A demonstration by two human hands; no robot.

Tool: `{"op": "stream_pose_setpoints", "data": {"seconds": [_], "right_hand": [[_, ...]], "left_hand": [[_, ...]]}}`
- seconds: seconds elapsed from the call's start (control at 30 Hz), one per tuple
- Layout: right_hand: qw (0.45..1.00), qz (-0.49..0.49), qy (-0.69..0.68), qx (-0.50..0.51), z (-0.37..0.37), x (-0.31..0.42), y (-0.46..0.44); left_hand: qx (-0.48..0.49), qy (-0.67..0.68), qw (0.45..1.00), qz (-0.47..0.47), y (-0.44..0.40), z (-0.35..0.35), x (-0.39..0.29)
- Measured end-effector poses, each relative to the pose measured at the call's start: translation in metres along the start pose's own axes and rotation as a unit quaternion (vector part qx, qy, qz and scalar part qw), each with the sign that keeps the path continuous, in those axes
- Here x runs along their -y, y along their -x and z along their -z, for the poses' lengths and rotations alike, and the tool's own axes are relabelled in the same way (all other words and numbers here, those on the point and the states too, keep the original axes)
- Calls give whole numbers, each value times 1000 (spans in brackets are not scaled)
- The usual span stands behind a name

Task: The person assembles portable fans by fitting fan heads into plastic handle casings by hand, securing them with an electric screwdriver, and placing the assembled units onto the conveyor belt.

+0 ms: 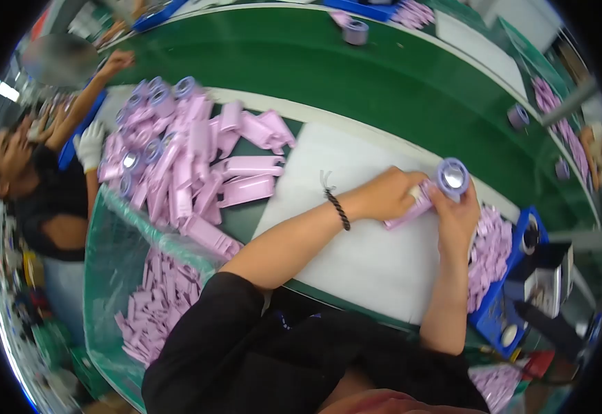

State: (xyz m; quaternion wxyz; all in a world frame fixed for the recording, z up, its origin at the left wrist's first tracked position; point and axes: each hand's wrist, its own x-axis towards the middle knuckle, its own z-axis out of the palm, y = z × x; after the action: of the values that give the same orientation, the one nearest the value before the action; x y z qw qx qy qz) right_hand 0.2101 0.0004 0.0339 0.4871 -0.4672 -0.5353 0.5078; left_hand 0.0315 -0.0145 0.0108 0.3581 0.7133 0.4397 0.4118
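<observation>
Over the white mat [335, 276], we hold a pink part with a purple ring [452, 176] between both hands. Our left hand [401, 193] grasps the pink body [411, 212], which slants down beneath its fingers; our right hand [458, 210] grips the ring end, the ring lying just above its fingers. Small pink pieces [490, 255] sit beside our right forearm.

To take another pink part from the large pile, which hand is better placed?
Left, I think. The left hand is nearer to the large pile; the right hand would probably have to reach past it. Both are on the pink piece, so the left should let go first.
</observation>
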Motion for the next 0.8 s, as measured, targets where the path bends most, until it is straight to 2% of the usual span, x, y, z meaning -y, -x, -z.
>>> {"op": "stream_pose_setpoints", "data": {"seconds": [0.17, 0.2, 0.27, 0.3, 0.37, 0.43, 0.53, 0.6, 0.63, 0.77, 0.8], "right_hand": [[999, 51, 1, -8, 0, -18, -2], [999, 34, 7, -12, -1, -13, 1], [977, 131, 167, -33, 4, -25, -3], [975, 127, 172, -53, 7, -21, 0], [952, 118, 279, -38, 11, -2, 7], [918, 107, 381, -12, 18, 20, 9], [926, 69, 370, -32, 57, 45, 6], [867, 31, 490, -86, 81, 64, 7], [865, 33, 493, -83, 89, 63, 7], [787, 50, 605, -111, 113, 44, 4], [787, 55, 605, -105, 112, 41, 2]], "left_hand": [[1, -9, 997, 81, -1, 3, -20], [2, -9, 995, 96, -1, 2, -16], [-11, -11, 995, 97, -1, -1, -12], [-11, 7, 995, 100, -1, -3, -7], [5, 28, 995, 97, 0, -3, -4], [33, -11, 994, 106, -1, -1, -7], [39, 1, 993, 113, -4, -2, -9], [29, 14, 991, 129, -1, -1, -10], [25, 17, 991, 130, 0, -1, -9], [2, 25, 994, 109, 0, -5, -4], [-6, 24, 994, 111, -1, -5, -5]]}}
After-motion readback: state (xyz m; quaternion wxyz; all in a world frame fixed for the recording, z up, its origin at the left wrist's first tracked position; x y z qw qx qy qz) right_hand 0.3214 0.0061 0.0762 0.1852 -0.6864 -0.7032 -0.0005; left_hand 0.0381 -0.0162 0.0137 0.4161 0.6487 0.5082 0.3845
